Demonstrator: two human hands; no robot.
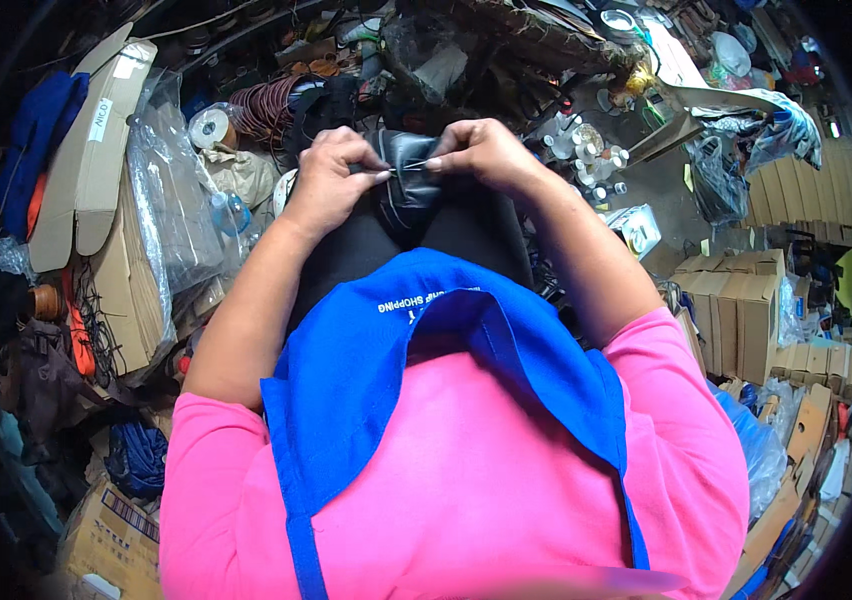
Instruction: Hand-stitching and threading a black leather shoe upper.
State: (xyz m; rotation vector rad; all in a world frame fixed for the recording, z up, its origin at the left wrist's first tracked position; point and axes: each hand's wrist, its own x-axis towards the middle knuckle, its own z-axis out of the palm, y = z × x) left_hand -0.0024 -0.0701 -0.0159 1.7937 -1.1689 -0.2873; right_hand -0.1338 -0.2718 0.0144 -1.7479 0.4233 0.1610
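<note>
A black, shiny, leather-like piece [411, 190] lies over my lap between my knees, with a pale line along its edge. My left hand [331, 178] is at its left side, thumb and forefinger pinched together. On the other side, my right hand [486, 155] pinches in the same way at the upper right edge of the piece. A thin, light strand like thread [409, 167] runs across the black surface between the two sets of fingertips. Its ends are too small to make out.
Flattened cardboard [96, 150] and clear plastic sheeting [176, 200] stand at the left, near a spool [210, 128]. Several small bottles [586, 150] are on the right, beyond my forearm. Cardboard boxes [741, 300] are stacked farther right. A blue apron [346, 400] covers my front.
</note>
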